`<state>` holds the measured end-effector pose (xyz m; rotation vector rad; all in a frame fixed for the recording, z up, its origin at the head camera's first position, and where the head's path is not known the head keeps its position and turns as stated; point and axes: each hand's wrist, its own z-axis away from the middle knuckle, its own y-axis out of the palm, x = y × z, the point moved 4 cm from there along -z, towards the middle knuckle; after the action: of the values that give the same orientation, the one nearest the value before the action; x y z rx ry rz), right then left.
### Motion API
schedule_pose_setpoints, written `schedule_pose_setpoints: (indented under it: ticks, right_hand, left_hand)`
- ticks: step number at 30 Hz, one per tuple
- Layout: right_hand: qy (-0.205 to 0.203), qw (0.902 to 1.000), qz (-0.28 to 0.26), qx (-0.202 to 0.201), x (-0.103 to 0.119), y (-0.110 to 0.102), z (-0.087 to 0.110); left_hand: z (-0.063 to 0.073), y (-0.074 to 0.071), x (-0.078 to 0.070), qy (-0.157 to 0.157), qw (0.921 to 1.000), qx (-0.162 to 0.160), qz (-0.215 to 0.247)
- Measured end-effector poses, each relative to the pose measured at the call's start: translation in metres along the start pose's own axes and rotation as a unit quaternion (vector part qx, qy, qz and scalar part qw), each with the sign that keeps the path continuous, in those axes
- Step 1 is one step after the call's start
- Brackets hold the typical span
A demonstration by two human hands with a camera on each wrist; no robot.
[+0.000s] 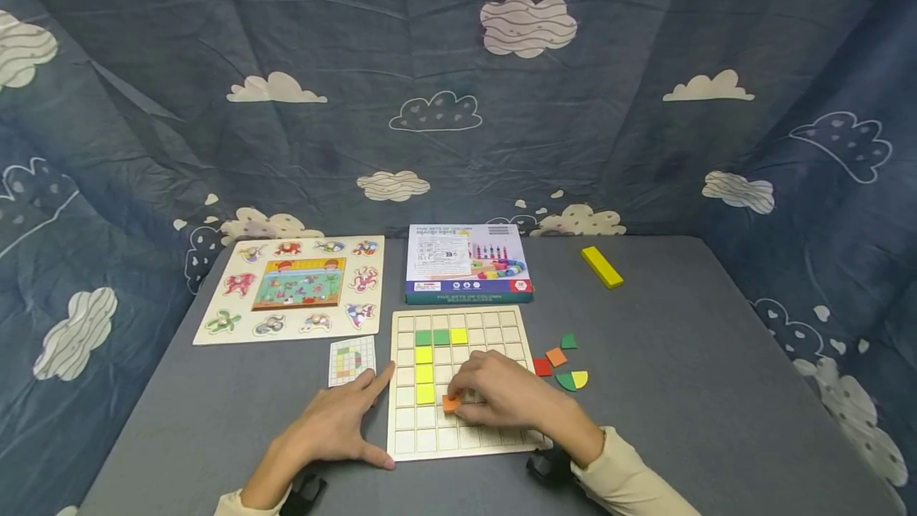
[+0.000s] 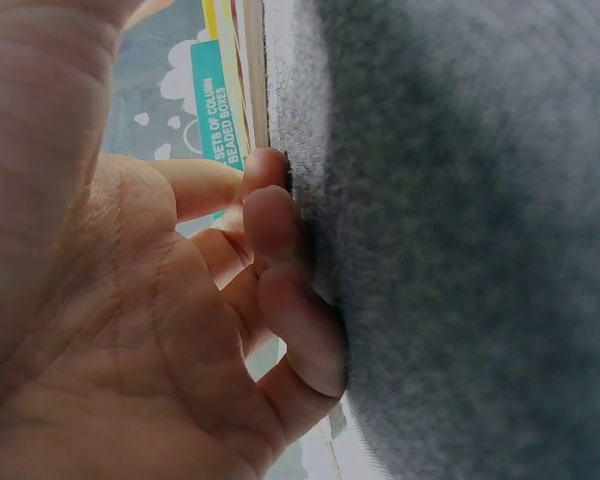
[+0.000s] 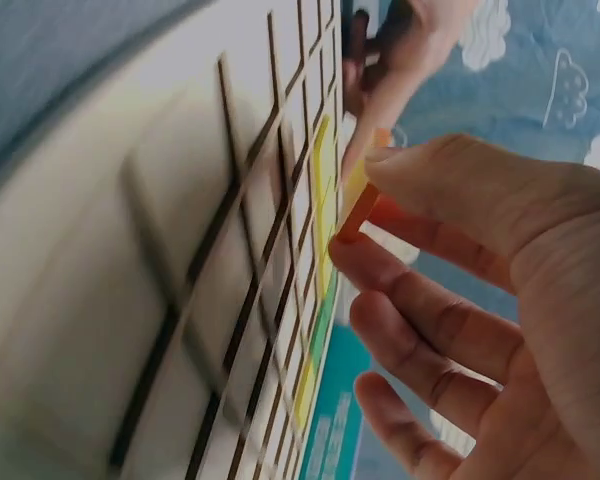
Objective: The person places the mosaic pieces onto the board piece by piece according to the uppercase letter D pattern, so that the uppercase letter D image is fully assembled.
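In the head view, a wooden grid board (image 1: 405, 418) lies on the grey table. My right hand (image 1: 501, 392) pinches an orange square tile (image 1: 450, 404) over the lower middle of the grid. The right wrist view shows that tile (image 3: 358, 212) tilted between thumb and fingers. Green tiles (image 1: 423, 338) and a yellow tile (image 1: 458, 336) form a row on the board, with a yellow column (image 1: 424, 373) below its left end. My left hand (image 1: 333, 423) rests at the board's left edge, thumb and index finger spread. Its fingertips (image 2: 270, 220) touch the table.
Right of the board lie a red tile (image 1: 542, 367), an orange tile (image 1: 556, 357), green pieces (image 1: 568, 342) and a yellow quarter-round (image 1: 579, 378). A pattern card (image 1: 347, 373), animal puzzle (image 1: 286, 329), box (image 1: 469, 287) and yellow bar (image 1: 602, 267) surround it.
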<state>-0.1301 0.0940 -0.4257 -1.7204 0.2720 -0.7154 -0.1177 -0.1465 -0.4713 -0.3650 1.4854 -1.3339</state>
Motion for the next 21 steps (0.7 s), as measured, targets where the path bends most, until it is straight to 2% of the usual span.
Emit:
schedule_pose_setpoints:
  ticks: [9, 21]
  right_hand:
    - [-0.036, 0.9989, 0.027, 0.008, 0.023, 0.015, -0.018]
    - [-0.004, 0.9983, 0.058, -0.007, 0.029, 0.027, -0.021]
  left_hand:
    - [-0.001, 0.0, 0.0, 0.003, 1.0, 0.001, -0.001]
    - [0.0, -0.001, 0.0, 0.002, 1.0, 0.0, 0.005]
